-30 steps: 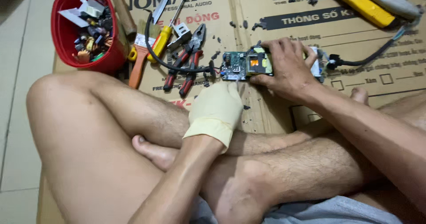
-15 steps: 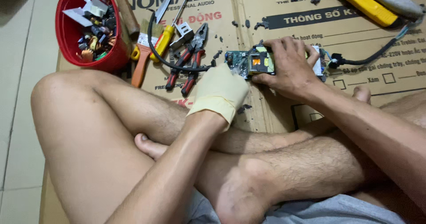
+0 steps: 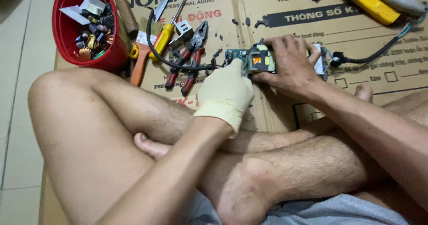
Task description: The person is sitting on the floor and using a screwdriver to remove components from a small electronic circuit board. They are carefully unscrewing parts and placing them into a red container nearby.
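Head view, looking down over crossed bare legs onto flattened cardboard (image 3: 276, 113) spread on the floor. At twelve o'clock, a small green circuit board (image 3: 249, 59) with a yellow-wrapped part, lying flat on the cardboard. Right hand (image 3: 292, 64), bare, clamped over the board's right end, fingers curled down on it. Left hand (image 3: 227, 93), in a cream glove, just beside the board's left edge, fingertips touching it; whether closed on anything, impossible to tell from this angle. Black cable (image 3: 176, 61) running from the board's left side toward ten o'clock. Red-handled pliers (image 3: 189, 64) at eleven o'clock, near the gloved hand; yellow-handled screwdriver (image 3: 166, 31) and an orange-handled brush (image 3: 140, 58) just beyond. Red bucket (image 3: 67, 47) of loose parts at ten o'clock. Yellow-handled tool (image 3: 371, 4) at one o'clock, well apart.

Risks, as a judgement: board slipping sideways on smooth cardboard if the bare grip loosens; bare fingers pricked by solder points or sharp leads; cable snagging the pliers and dragging them; small debris scattered round the board caught under it.
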